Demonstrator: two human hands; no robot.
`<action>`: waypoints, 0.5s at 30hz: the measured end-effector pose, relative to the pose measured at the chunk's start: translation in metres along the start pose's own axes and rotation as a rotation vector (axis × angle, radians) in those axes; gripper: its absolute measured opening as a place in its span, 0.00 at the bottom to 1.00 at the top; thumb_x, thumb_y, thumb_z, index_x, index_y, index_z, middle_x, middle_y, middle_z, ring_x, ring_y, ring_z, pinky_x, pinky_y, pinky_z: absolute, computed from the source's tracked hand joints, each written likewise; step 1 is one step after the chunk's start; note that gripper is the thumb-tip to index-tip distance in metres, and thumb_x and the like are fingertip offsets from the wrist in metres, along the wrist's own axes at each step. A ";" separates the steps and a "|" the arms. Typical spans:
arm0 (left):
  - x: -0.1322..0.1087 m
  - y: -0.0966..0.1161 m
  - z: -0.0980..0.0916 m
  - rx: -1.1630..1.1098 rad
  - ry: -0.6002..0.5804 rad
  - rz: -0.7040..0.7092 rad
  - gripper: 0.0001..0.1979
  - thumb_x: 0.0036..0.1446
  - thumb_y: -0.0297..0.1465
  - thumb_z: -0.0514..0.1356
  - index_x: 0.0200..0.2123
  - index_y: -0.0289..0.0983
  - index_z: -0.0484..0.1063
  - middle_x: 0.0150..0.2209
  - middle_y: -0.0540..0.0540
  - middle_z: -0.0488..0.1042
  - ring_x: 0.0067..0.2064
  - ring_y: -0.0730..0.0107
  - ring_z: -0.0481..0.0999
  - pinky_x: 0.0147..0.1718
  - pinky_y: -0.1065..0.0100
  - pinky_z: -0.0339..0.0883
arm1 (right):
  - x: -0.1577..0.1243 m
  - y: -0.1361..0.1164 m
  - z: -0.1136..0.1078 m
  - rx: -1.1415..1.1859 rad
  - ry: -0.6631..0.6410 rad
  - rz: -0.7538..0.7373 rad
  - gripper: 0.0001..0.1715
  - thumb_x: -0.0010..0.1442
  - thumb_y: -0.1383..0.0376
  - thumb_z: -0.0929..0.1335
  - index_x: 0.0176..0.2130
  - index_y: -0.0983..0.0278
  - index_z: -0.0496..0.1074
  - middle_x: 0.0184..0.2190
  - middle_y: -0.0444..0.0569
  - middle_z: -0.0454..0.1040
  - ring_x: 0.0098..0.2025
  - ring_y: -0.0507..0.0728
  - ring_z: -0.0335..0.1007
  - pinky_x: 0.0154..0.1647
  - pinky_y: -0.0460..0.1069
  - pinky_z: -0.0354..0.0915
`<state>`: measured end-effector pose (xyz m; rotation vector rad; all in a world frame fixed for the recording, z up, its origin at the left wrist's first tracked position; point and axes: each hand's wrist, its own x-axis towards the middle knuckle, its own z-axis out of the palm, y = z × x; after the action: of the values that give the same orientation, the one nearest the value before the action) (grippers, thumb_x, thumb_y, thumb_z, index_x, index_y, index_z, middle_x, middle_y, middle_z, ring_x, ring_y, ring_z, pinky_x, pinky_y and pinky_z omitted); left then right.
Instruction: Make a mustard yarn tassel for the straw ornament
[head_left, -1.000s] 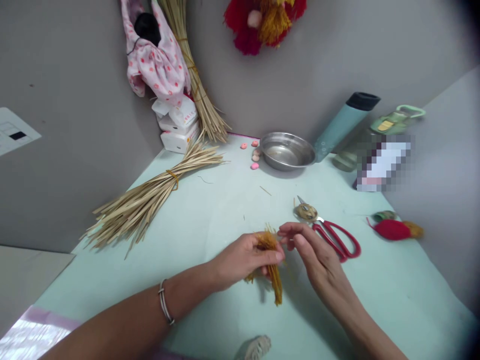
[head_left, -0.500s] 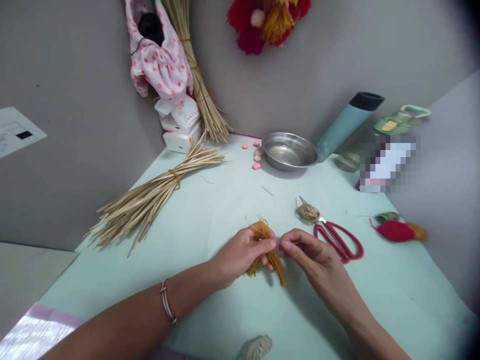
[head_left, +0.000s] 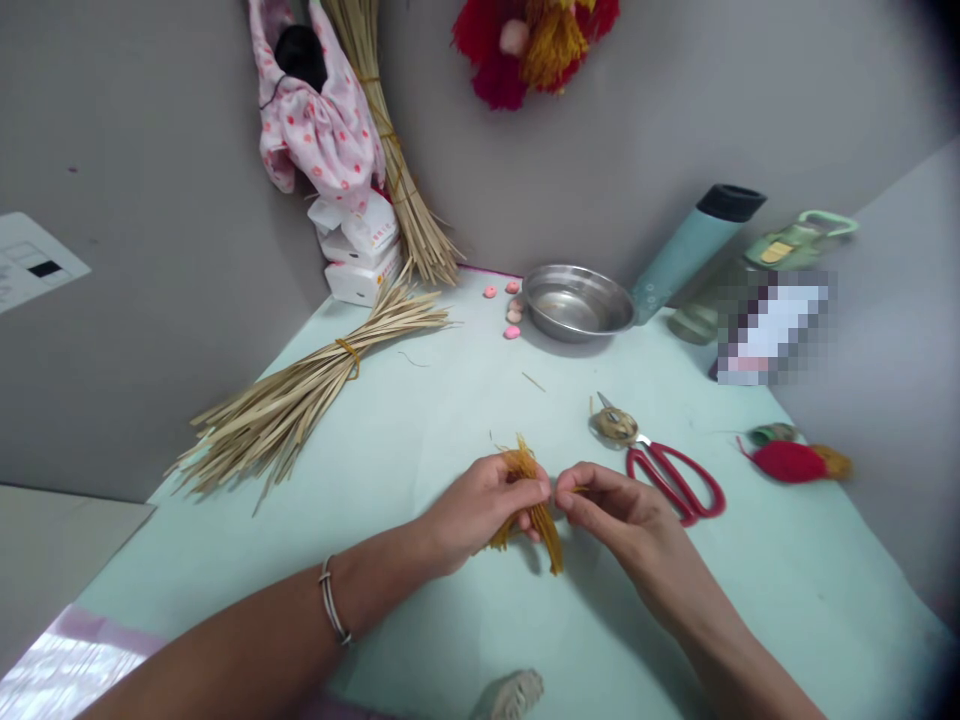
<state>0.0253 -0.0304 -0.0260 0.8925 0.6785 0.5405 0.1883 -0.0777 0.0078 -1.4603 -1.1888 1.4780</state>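
My left hand [head_left: 480, 510] is closed around a small bundle of yellow-orange fibres [head_left: 534, 500], whose ends stick out above and below my fingers. My right hand [head_left: 619, 510] is right beside it, with fingers pinched on a thin strand at the bundle's middle. Both hands hover just above the pale green table [head_left: 450, 420]. A silver bangle [head_left: 332, 608] sits on my left wrist.
Red-handled scissors [head_left: 667, 472] lie right of my hands beside a small spool [head_left: 616, 426]. A tied straw bundle [head_left: 300, 400] lies at the left. Further back are a steel bowl [head_left: 576, 302], pink beads [head_left: 511, 312], a teal flask [head_left: 694, 245] and a red tassel piece [head_left: 791, 460].
My right hand closed from loosely spread fingers into a pinch and drew up against the bundle. The bundle's lower tail swung slightly; the left hand stayed almost in place.
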 end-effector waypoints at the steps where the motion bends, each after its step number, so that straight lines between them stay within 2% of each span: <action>1: 0.000 0.000 0.000 -0.020 0.002 0.003 0.11 0.51 0.37 0.62 0.31 0.34 0.68 0.23 0.52 0.67 0.24 0.78 0.67 0.28 0.73 0.63 | 0.000 0.000 0.000 -0.003 -0.007 0.001 0.15 0.58 0.53 0.70 0.32 0.63 0.70 0.27 0.45 0.73 0.33 0.55 0.70 0.36 0.49 0.62; 5: 0.000 0.000 0.000 -0.033 0.002 0.007 0.13 0.52 0.38 0.62 0.31 0.34 0.67 0.24 0.52 0.67 0.24 0.79 0.67 0.28 0.73 0.63 | 0.000 0.003 0.000 -0.015 -0.025 0.002 0.15 0.58 0.53 0.69 0.33 0.62 0.68 0.28 0.47 0.74 0.33 0.57 0.70 0.37 0.50 0.64; 10: -0.001 -0.002 -0.001 0.011 -0.054 0.015 0.15 0.50 0.39 0.64 0.34 0.35 0.67 0.24 0.54 0.65 0.25 0.79 0.66 0.29 0.72 0.65 | 0.000 0.006 -0.001 -0.005 -0.027 -0.001 0.14 0.60 0.53 0.67 0.33 0.61 0.66 0.27 0.45 0.70 0.32 0.56 0.68 0.36 0.50 0.63; 13: -0.001 0.000 0.000 0.018 -0.047 0.017 0.14 0.50 0.39 0.64 0.32 0.35 0.67 0.25 0.53 0.66 0.24 0.79 0.65 0.30 0.71 0.66 | -0.001 0.002 -0.001 -0.110 0.000 -0.032 0.15 0.63 0.54 0.65 0.32 0.62 0.66 0.27 0.43 0.67 0.32 0.54 0.64 0.34 0.48 0.59; 15: -0.001 0.002 0.001 0.018 -0.040 0.013 0.14 0.50 0.38 0.64 0.32 0.35 0.67 0.25 0.52 0.67 0.25 0.79 0.65 0.30 0.71 0.66 | -0.002 0.000 -0.001 -0.202 -0.010 -0.056 0.20 0.65 0.52 0.62 0.28 0.63 0.65 0.25 0.43 0.63 0.29 0.52 0.59 0.31 0.47 0.56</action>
<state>0.0249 -0.0312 -0.0238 0.9231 0.6426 0.5279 0.1894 -0.0791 0.0080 -1.5398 -1.4078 1.3609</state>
